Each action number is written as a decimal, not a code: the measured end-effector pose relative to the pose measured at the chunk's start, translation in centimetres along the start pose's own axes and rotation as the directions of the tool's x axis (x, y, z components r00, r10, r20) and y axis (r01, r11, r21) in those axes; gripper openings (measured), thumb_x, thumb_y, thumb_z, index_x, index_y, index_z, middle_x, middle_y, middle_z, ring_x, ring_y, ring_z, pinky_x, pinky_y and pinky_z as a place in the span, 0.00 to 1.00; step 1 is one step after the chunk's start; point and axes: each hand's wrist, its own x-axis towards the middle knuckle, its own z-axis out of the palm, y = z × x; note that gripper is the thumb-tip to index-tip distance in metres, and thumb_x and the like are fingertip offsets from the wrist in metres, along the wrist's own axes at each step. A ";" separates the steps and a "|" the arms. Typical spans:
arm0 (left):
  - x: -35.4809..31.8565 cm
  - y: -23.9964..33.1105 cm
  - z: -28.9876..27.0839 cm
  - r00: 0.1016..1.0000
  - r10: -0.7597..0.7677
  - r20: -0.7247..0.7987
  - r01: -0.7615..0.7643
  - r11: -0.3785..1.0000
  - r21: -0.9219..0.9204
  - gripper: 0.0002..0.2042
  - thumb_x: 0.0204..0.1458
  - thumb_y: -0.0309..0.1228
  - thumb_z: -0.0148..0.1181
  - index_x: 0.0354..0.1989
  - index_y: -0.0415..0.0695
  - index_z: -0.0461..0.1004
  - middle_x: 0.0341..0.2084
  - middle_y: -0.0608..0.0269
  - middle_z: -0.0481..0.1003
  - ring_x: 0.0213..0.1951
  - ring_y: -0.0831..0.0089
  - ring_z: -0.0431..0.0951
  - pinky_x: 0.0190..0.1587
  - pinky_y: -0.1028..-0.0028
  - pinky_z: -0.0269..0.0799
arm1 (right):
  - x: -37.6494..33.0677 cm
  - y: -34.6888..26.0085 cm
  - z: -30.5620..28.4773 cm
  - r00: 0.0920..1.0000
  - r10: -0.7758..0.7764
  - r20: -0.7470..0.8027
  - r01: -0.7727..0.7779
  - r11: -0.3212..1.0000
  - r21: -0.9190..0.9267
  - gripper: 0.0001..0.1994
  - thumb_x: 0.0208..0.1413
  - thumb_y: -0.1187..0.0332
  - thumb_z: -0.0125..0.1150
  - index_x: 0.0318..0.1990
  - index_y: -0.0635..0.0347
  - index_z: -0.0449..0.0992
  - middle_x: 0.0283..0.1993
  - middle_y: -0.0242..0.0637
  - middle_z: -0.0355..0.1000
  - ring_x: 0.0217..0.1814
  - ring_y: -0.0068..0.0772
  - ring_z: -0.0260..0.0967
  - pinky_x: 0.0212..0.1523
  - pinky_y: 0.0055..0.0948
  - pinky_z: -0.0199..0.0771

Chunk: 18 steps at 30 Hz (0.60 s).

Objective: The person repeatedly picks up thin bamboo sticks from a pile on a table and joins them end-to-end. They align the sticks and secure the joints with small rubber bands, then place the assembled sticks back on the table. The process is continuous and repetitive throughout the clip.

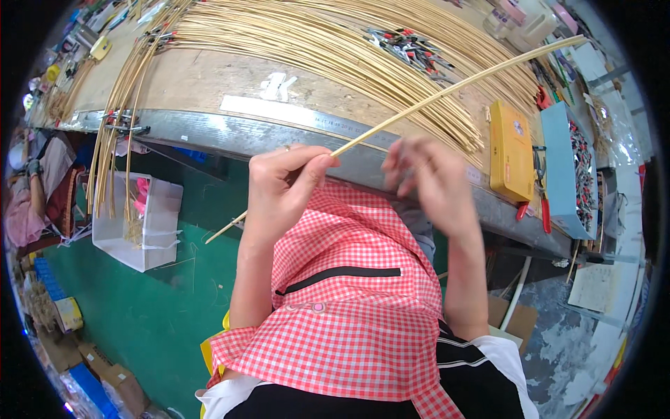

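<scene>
A long, pale bamboo stick (457, 85) slants across in front of me, its far end reaching the upper right. My left hand (279, 188) pinches it between thumb and fingers; its lower end shows past my left wrist. Just below the stick, to the right of that grip, hovers my right hand (440, 185), its fingers curled and smeared by motion. Whether it touches or holds anything I cannot tell. Behind both hands, many bamboo sticks (300, 52) lie side by side on the workbench (202, 80), with small black and red clips (412, 50) heaped on them.
Along the bench's front edge lies a steel ruler (300, 115). A yellow tin (511, 150), red-handled pliers (544, 202) and a blue box (565, 174) of clips sit at right. Clipped sticks hang over the left edge above a white bin (146, 237). Another person (35, 188) is at far left.
</scene>
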 end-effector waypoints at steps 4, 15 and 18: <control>0.1 -0.1 0.3 0.998 0.063 0.010 -0.063 0.998 0.020 0.05 0.52 0.21 0.56 0.29 0.34 0.78 0.17 0.66 0.71 0.18 0.85 0.65 0.19 0.83 0.56 | -0.8 0.8 2.9 0.985 0.043 0.169 -0.067 0.988 0.142 0.09 0.59 0.79 0.46 0.42 0.73 0.73 0.37 0.39 0.71 0.27 0.22 0.70 0.25 0.17 0.72; 0.0 -0.1 0.6 0.992 0.124 -0.015 -0.121 0.986 0.117 0.03 0.48 0.21 0.60 0.30 0.36 0.78 0.16 0.58 0.73 0.17 0.73 0.70 0.20 0.76 0.61 | -0.8 1.8 4.9 0.999 0.049 0.005 -0.045 0.862 0.505 0.10 0.58 0.79 0.51 0.45 0.78 0.71 0.32 0.39 0.71 0.26 0.23 0.72 0.26 0.18 0.74; 0.0 -0.2 0.8 0.990 0.139 -0.025 -0.135 0.985 0.108 0.03 0.48 0.21 0.60 0.30 0.36 0.77 0.16 0.57 0.73 0.17 0.73 0.69 0.20 0.76 0.61 | -0.8 1.8 5.0 0.999 0.024 -0.043 0.001 0.865 0.502 0.10 0.58 0.79 0.52 0.45 0.78 0.72 0.28 0.38 0.71 0.24 0.22 0.71 0.25 0.17 0.73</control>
